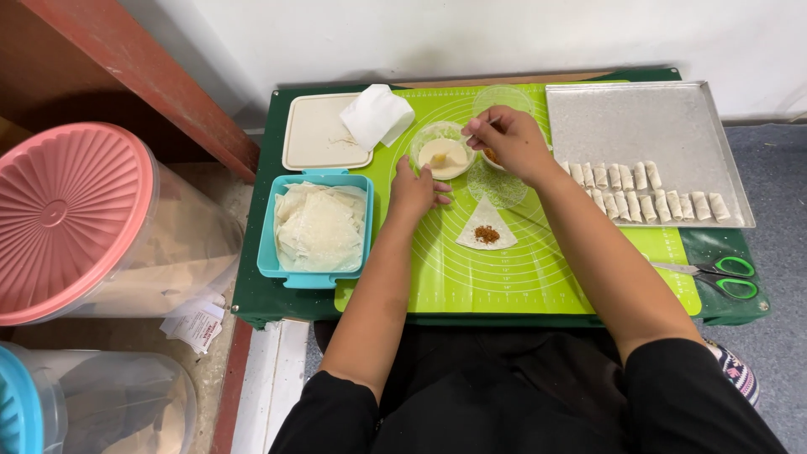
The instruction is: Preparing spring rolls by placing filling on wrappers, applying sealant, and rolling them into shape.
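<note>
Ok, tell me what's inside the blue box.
The blue box holds a stack of thin, pale pastry sheets, crumpled at the edges. Only the top sheets show; how many lie beneath, and the box's bottom, are covered.

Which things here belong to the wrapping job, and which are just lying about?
In use: wrapper with filling, paste bowl, blue wrapper box, tray of rolls, left hand, right hand.
Lying about: scissors, pink-lidded container, tissue.
</note>
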